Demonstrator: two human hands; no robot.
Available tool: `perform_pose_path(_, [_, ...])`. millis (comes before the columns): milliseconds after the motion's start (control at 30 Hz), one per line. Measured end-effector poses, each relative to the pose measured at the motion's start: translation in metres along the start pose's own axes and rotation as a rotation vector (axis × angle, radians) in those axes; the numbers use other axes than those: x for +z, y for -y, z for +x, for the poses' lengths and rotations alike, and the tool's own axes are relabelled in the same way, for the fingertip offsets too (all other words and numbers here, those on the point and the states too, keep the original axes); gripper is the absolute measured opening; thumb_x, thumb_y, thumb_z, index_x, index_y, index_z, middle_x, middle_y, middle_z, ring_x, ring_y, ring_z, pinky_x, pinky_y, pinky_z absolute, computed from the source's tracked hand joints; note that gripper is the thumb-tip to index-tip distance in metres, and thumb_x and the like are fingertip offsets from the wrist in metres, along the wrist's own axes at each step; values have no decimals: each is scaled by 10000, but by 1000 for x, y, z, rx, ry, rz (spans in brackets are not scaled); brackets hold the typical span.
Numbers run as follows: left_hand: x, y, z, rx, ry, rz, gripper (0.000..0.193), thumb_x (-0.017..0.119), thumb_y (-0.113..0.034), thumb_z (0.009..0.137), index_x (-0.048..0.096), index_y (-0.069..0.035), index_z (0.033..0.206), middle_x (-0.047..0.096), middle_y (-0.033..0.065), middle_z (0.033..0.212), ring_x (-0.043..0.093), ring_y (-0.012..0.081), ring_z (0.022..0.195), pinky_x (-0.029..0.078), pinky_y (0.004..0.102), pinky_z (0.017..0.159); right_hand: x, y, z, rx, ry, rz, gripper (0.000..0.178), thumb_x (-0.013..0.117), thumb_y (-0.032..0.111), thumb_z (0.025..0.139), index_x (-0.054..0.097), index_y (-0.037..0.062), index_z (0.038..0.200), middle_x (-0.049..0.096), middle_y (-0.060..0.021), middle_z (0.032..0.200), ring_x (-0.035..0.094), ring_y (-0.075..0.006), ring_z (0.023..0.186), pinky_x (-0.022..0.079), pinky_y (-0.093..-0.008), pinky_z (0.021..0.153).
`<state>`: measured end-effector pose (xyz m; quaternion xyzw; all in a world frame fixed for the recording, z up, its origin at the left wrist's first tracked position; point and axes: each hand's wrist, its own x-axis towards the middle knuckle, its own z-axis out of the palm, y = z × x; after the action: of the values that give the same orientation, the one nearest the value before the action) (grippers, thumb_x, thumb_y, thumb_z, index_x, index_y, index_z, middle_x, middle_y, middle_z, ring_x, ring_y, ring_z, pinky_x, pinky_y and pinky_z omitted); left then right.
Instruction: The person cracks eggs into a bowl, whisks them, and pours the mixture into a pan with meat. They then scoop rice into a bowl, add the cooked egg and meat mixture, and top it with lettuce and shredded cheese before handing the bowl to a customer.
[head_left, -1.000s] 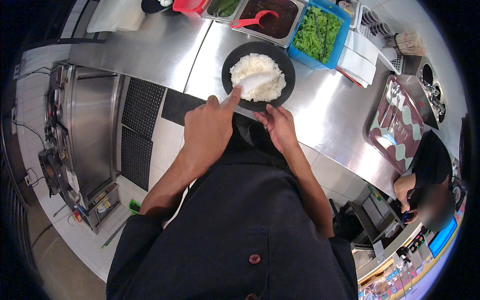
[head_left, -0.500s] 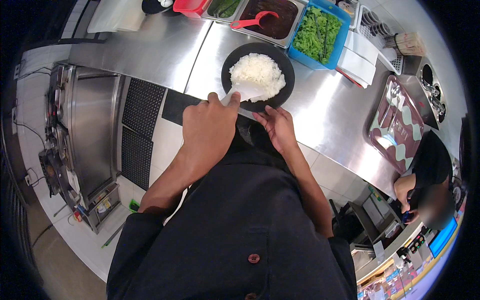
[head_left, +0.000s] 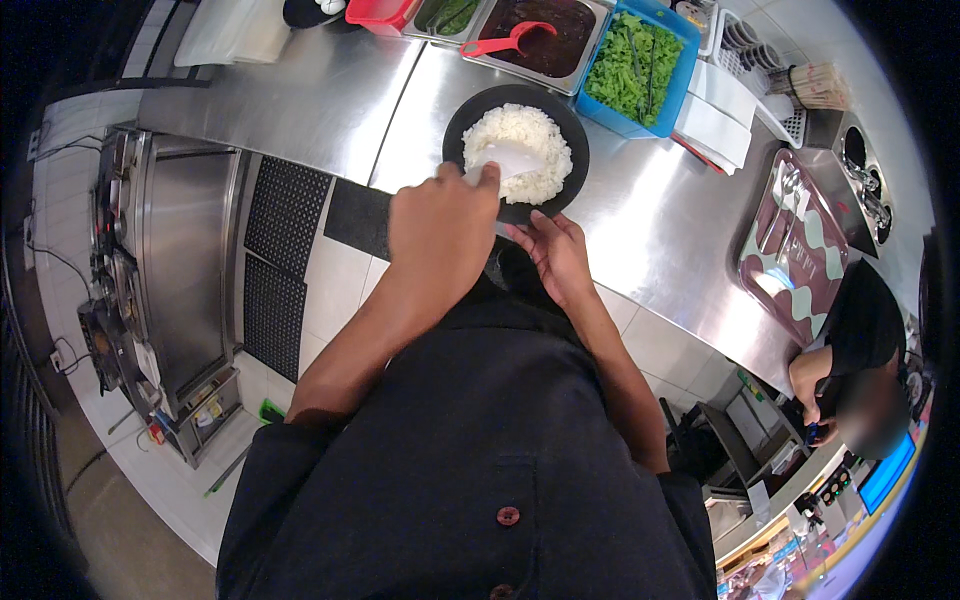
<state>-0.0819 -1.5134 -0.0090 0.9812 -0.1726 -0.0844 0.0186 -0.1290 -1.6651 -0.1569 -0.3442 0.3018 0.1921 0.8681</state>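
White rice [head_left: 525, 122] sits heaped in a round black bowl [head_left: 455, 130] at the near edge of the steel counter. My left hand [head_left: 440, 225] is closed around the handle of a white rice paddle [head_left: 514, 158], index finger stretched along it. The paddle's blade lies flat on the middle of the mound. At the bowl's near rim, my right hand [head_left: 555, 255] grips with the thumb on the edge and the fingers partly under it.
Behind the bowl stand a steel pan of dark sauce [head_left: 510, 60] with a red ladle [head_left: 515, 42] and a blue bin of lettuce [head_left: 632, 75]. To the right lie white papers [head_left: 715, 115] and a patterned tray [head_left: 790, 245] with cutlery. Another person [head_left: 865, 330] is at far right.
My left hand and the paddle have moved up and to the right, from the mound's near-left edge onto its middle. The rice looks rounder. My right hand stays at the rim.
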Motion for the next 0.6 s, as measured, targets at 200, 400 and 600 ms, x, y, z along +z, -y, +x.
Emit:
perform_pose_path(200, [-3,-8,8,-22,39,-19,407,586,-119,845,663,-127,1245,664,189,796,701,335,670,536,456,577,5,2,-5,-5,-15,-25,198,483,32,1009,499,-123,1131,596,-159,1077,651,-242,957,585,-400,951])
perform_pose_path(400, [-5,-2,9,-27,80,-18,445,589,-112,833,640,-141,1275,673,205,785,701,356,677,540,463,591,-5,-4,4,-1,-43,-38,223,488,42,1011,489,-119,1165,592,-176,1135,652,-249,983,573,-401,972])
perform_pose_path(600, [12,4,8,-54,69,-48,455,599,-100,820,639,-147,1270,674,203,763,696,367,674,541,475,607,4,3,-3,-1,-44,-25,239,475,43,1015,483,-123,1187,594,-172,1125,652,-257,1002,569,-394,975])
